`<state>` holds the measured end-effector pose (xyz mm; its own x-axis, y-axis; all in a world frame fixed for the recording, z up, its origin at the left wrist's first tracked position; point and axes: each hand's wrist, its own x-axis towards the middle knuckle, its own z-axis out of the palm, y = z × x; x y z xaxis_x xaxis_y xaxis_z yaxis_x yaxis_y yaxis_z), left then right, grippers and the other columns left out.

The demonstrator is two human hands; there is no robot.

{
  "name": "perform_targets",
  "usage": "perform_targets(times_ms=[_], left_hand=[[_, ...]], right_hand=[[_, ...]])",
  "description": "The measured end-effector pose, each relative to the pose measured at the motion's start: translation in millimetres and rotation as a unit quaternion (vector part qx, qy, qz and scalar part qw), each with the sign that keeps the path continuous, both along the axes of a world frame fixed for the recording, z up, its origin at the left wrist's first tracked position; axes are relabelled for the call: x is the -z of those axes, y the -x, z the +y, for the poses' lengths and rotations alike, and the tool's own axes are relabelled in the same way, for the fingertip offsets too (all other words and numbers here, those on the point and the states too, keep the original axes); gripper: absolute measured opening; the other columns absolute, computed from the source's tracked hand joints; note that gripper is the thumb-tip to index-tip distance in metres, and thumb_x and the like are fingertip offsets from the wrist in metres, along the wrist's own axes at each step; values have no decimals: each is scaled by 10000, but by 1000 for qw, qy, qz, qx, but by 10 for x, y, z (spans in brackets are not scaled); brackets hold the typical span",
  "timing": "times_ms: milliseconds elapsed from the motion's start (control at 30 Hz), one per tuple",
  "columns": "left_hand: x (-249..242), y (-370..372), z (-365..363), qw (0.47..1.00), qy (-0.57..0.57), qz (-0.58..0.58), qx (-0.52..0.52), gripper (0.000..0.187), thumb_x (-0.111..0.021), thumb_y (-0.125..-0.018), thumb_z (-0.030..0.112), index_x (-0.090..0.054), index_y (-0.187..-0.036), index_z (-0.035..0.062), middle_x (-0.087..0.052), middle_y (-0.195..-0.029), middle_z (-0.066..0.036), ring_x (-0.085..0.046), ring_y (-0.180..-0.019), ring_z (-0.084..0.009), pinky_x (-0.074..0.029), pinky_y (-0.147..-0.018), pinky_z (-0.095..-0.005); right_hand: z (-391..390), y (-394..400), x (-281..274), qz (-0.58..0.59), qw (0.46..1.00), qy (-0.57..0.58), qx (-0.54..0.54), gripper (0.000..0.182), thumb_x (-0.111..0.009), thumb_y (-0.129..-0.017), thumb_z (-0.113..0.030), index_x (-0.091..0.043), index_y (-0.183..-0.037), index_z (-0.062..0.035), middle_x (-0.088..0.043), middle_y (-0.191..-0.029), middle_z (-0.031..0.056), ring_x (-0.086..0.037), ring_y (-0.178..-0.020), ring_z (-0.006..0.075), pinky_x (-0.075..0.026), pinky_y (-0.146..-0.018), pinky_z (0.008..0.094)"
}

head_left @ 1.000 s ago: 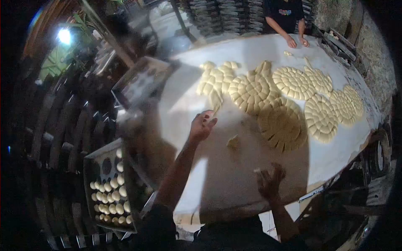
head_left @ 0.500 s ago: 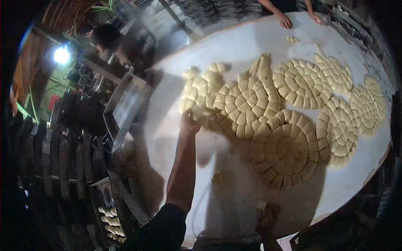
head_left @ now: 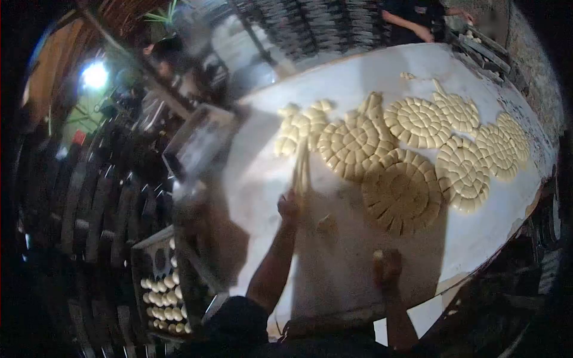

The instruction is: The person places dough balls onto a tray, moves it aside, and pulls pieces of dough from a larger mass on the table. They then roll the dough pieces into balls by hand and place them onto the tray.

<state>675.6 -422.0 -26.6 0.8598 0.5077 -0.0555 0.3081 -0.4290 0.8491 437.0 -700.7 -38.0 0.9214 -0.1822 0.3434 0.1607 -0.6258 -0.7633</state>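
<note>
My left hand (head_left: 288,206) is closed on the near end of a long dough strip (head_left: 302,170), which stretches away over the pale table (head_left: 256,179) toward a cluster of dough pieces (head_left: 298,128). Near the table's front edge, my right hand (head_left: 391,268) is closed in shadow around a small pale lump, probably dough, that shows at its left side. Beyond and between the hands lie spiral rounds of cut dough, one of them (head_left: 403,191) in my shadow. A small dough scrap (head_left: 327,225) rests between my hands.
More dough rounds (head_left: 462,173) cover the table's right side. At lower left, a tray (head_left: 140,256) holds rows of dough balls (head_left: 164,298). An empty-looking box (head_left: 200,140) stands by the left edge. A person (head_left: 418,21) stands at the far edge; another person (head_left: 179,74) is upper left.
My left hand has come back from the dough cluster, drawing out the strip. My right hand has moved slightly forward. The view has shifted, and the far person's hands have left the table surface.
</note>
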Motion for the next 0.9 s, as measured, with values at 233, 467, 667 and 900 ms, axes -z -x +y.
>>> perform_targets(times_ms=[233, 467, 667, 900], left_hand=[[-39, 2281, 788, 988, -51, -85, 119, 504, -477, -908, 414, -566, -981, -77, -617, -893, -199, -582, -877, -258, -448, -765, -382], [-861, 2733, 1358, 923, 301, -183, 157, 259, -465, -942, 221, -398, -1152, 85, -541, -905, -92, -559, -869, -165, -483, -674, -333], [930, 3102, 1852, 792, 560, -178, 168, 161, -497, -914, 185, -480, -1030, 74, -548, -840, -76, -551, -763, -180, -464, -633, -333], [99, 2446, 1549, 822, -499, -96, 258, 143, -553, -823, 172, -563, -878, 40, -564, -892, -166, -528, -834, -346, -421, -736, -448]], right_hand=[[101, -22, -102, -25, 985, -53, 162, 334, -548, -894, -300, -508, -1011, 10, -545, -898, 188, -550, -819, 352, -441, -723, 412], [635, 209, -916, 42, 917, -396, 7, 319, -497, -922, -297, -453, -1135, -64, -510, -1011, 64, -493, -928, 142, -427, -797, 320], [464, 500, -186, 136, 915, -376, -60, 249, -426, -939, -283, -520, -1007, -63, -533, -935, 65, -519, -916, 168, -428, -826, 345], [298, 34, -496, 223, 849, 381, -290, 384, -500, -836, -259, -525, -1078, 39, -410, -1244, 275, -370, -1187, 409, -169, -1059, 555]])
